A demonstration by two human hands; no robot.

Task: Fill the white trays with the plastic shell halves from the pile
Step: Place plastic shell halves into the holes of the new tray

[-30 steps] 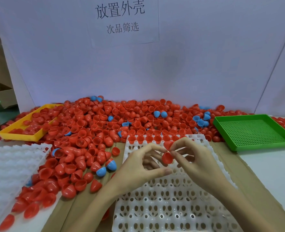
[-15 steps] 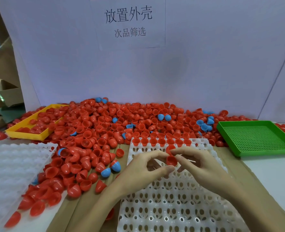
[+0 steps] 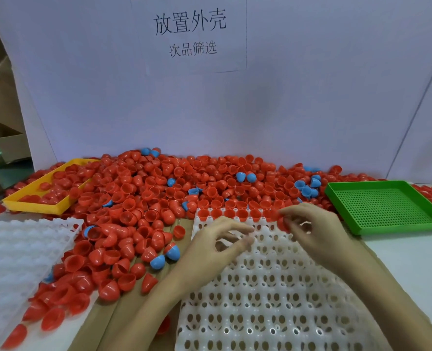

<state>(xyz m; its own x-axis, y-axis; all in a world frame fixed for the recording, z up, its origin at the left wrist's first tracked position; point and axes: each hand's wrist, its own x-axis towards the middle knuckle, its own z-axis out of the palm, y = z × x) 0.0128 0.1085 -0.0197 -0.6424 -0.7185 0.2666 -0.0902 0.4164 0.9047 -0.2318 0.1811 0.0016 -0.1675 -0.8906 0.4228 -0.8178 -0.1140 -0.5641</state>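
Head view: only the far row of the white tray [image 3: 273, 287] was filled; a red shell [image 3: 282, 222] was pinched by the right hand [image 3: 316, 231], while the left hand [image 3: 215, 247] was loosely curled and empty.

Both hands motion-blurred over white tray [image 3: 273, 287]. Right hand [image 3: 316, 231] covers tray's far right corner; red shell [image 3: 282, 222] at its fingertips half hidden, grip unclear. Left hand [image 3: 217, 245]: fingers smeared, whether holding anything cannot tell. Tray's near edge cut off by frame bottom. Second white tray [image 3: 15, 254], left of it, cut by left edge. Pile [image 3: 184, 188] buries yellow tray [image 3: 32, 205] far side.
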